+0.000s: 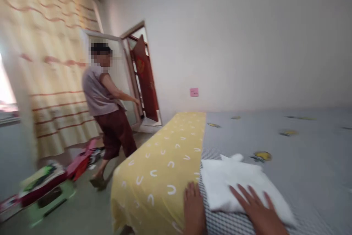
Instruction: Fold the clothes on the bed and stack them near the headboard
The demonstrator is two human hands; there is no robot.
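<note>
A folded white cloth point(220, 180) lies on the bed, over a strip of small dark checks. My right hand point(257, 205) rests on the cloth's near part with its fingers spread. To the left of the cloth, my left hand point(194, 205) is laid flat, fingers stretched out, where the yellow sheet point(154, 187) with white curved marks meets the checked strip. Nothing shows in either hand. The grey bedding point(310, 165) with yellow motifs spreads out beyond the cloth and to the right.
Left of the bed a person point(106, 95) walks toward an open doorway with a red door point(145, 81). A green stool point(52, 198) bearing folded items stands at lower left, near more clothes on a low pile point(82, 158). Patterned curtains point(55, 62) hang behind.
</note>
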